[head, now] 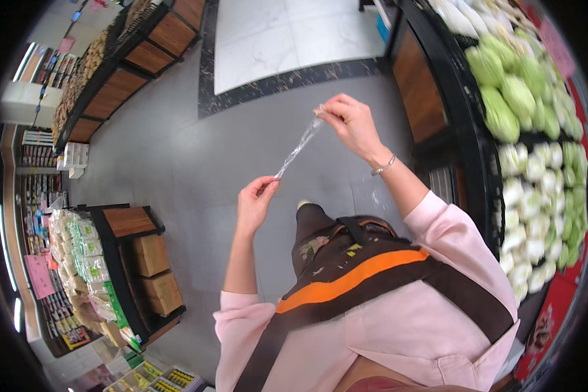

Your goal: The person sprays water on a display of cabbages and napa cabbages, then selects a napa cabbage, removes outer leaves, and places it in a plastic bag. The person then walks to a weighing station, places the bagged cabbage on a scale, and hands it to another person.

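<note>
Stretched between my two hands is a strip of thin clear plastic film (299,147), twisted narrow along its length. My left hand (255,203) pinches its lower end between thumb and fingers. The upper end sits in the fingertips of my right hand (350,122), which is farther from my body and to the right. Around my right wrist is a silver bracelet (383,165). Below the hands, a dark brown apron (343,289) with an orange band covers my front, over a pale pink shirt. Under the film lies the grey tiled floor (201,161).
To my right stands a produce display with pale green gourds (514,88) and small cabbages (529,210). At left, a black-framed stand holds bagged goods (85,259) above cardboard boxes (159,291). A wood-panelled bin (122,88) runs along the upper left.
</note>
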Demonstrator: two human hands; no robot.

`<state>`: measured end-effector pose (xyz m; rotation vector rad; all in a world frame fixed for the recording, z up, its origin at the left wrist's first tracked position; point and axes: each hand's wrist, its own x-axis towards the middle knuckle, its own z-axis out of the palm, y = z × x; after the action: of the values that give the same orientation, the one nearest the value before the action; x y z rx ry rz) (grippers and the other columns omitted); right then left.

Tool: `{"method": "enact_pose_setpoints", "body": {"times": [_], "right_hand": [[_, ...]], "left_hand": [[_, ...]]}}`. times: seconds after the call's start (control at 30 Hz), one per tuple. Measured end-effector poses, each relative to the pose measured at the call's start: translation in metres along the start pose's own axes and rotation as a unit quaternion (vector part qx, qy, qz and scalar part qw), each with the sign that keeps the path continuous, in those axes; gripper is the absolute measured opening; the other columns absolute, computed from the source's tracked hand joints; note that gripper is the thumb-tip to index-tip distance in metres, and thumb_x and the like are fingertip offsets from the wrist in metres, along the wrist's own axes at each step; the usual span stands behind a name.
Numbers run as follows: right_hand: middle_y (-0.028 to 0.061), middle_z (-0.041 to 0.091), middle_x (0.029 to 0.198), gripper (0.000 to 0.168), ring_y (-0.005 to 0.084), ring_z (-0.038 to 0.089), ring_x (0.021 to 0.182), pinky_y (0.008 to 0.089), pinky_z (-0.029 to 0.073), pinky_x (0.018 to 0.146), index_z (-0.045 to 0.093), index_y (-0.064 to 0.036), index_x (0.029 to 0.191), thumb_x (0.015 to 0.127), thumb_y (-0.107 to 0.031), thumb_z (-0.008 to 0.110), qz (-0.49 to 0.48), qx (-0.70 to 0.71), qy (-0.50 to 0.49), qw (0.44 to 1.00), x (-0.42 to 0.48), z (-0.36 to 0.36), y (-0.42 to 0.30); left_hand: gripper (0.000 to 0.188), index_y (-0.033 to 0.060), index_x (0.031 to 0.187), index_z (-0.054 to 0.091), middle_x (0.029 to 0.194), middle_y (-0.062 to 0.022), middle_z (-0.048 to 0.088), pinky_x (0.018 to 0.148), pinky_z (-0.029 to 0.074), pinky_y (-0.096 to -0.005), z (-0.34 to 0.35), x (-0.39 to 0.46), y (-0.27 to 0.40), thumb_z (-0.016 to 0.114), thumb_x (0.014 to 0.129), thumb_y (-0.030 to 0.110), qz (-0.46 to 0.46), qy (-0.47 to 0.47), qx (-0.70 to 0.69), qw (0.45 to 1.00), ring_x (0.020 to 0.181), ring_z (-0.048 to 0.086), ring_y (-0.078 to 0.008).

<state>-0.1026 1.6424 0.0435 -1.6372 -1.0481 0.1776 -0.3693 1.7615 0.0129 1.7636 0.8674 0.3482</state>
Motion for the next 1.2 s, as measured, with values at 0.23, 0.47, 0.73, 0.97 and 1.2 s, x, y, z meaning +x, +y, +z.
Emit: {"method": "enact_pose_setpoints", "body": {"times": [0.23, 0.47, 0.73, 0.97, 1.2], "right_hand": [[0.0104, 0.062, 0.08, 0.006, 0.0247, 0.062, 0.074, 0.0347, 0.051, 0.065, 0.071, -0.005, 0.085, 0.083, -0.011, 0.069, -0.088, -0.045, -0.147, 0.984, 0.215, 0.102, 0.076], [0.0159, 0.067, 0.079, 0.02, 0.0332, 0.066, 0.074, 0.0393, 0.053, 0.069, 0.074, -0.006, 0.088, 0.081, -0.024, 0.071, 0.104, -0.128, -0.086, 0.983, 0.419, 0.081, 0.125], [0.0083, 0.068, 0.066, 0.027, 0.0134, 0.064, 0.059, 0.0275, 0.05, 0.058, 0.074, 0.001, 0.083, 0.078, -0.025, 0.079, 0.308, 0.039, -0.05, 0.949, 0.649, 0.045, 0.256], [0.003, 0.069, 0.073, 0.024, 0.0078, 0.062, 0.069, 0.0233, 0.048, 0.061, 0.074, -0.004, 0.082, 0.081, -0.028, 0.079, 0.305, 0.159, -0.24, 0.908, 0.921, 0.078, 0.376], [0.0006, 0.067, 0.077, 0.026, 0.0061, 0.06, 0.071, 0.0204, 0.049, 0.065, 0.072, -0.002, 0.09, 0.083, -0.027, 0.077, 0.366, 0.199, -0.329, 0.847, 1.175, 0.11, 0.504]], "left_hand": [[0.024, 0.0041, 0.114, 0.07, 0.102, -0.0032, 0.061, 0.079, 0.045, -0.0259, -0.034, 0.276, -0.012, 0.063, 0.096, 0.019, -0.004, 0.147, -0.164, 0.975, 0.09, 0.055, -0.0107], [0.036, -0.0036, 0.13, 0.057, 0.121, -0.0086, 0.063, 0.095, 0.048, -0.029, -0.003, 0.539, 0.109, 0.055, 0.099, 0.012, 0.007, -0.179, -0.352, 0.919, 0.109, 0.06, -0.0151], [0.038, 0.0019, 0.126, 0.063, 0.113, -0.0072, 0.064, 0.093, 0.049, -0.0271, 0.018, 0.85, 0.178, 0.067, 0.088, 0.001, 0.132, -0.371, -0.116, 0.912, 0.104, 0.062, -0.0137], [0.042, 0.0067, 0.118, 0.069, 0.101, -0.0062, 0.063, 0.075, 0.054, -0.027, -0.032, 1.078, 0.257, 0.076, 0.077, 0.002, 0.255, -0.207, 0.02, 0.945, 0.088, 0.063, -0.014], [0.023, 0.0056, 0.099, 0.075, 0.086, -0.0051, 0.066, 0.064, 0.047, -0.0247, -0.023, 1.319, 0.267, 0.078, 0.077, 0.006, 0.243, -0.011, 0.028, 0.969, 0.076, 0.061, -0.0126]]}}
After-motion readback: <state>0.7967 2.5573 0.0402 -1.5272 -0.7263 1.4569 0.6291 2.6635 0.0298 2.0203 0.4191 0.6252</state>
